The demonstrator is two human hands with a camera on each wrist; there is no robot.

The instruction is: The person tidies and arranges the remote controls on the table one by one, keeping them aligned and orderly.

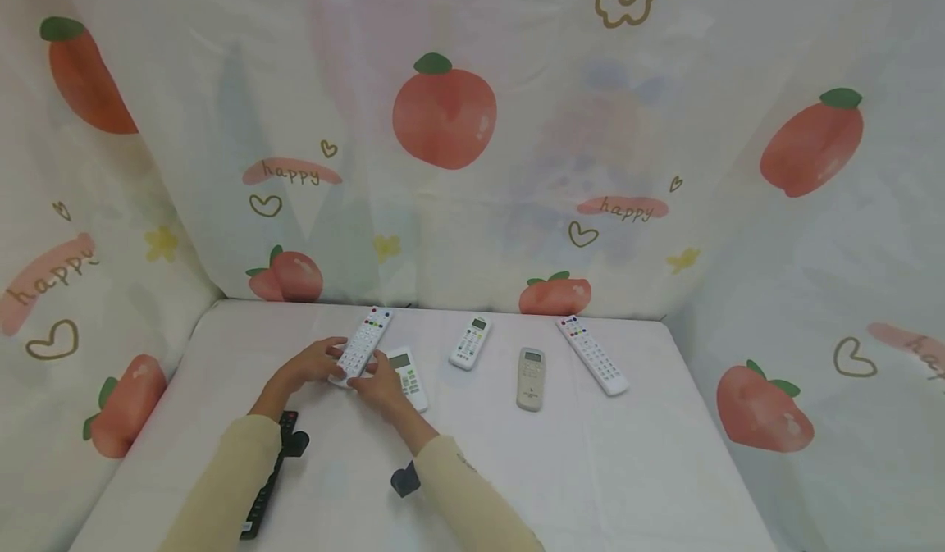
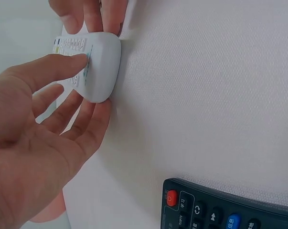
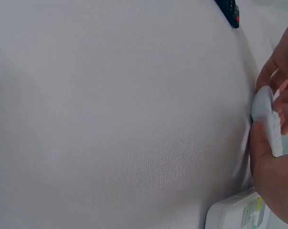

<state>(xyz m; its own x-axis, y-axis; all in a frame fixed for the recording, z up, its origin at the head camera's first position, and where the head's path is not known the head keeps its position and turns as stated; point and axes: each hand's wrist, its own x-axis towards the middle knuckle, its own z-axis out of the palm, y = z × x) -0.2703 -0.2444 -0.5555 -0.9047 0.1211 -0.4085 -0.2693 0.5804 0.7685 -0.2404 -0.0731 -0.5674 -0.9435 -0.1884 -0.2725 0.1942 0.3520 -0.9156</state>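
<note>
Both hands are at a white remote control (image 1: 364,343) with many small buttons and a few coloured ones, at the back left of the table. My left hand (image 1: 313,362) holds its near end, thumb (image 2: 77,61) on the button face and fingers along the side and underneath. At the opposite edge, my right hand (image 1: 384,384) grips it, its thumb (image 3: 259,138) against the rounded end. The near end looks slightly raised from the cloth. Partly behind the right hand lies a white air-conditioner remote (image 1: 413,384) with a small screen.
A black remote (image 1: 262,503) lies under the left forearm. Farther right are a small white remote with a screen (image 1: 470,343), a beige remote (image 1: 531,380) and a long white remote (image 1: 593,357). A fruit-patterned curtain (image 1: 472,216) borders the table's back and sides.
</note>
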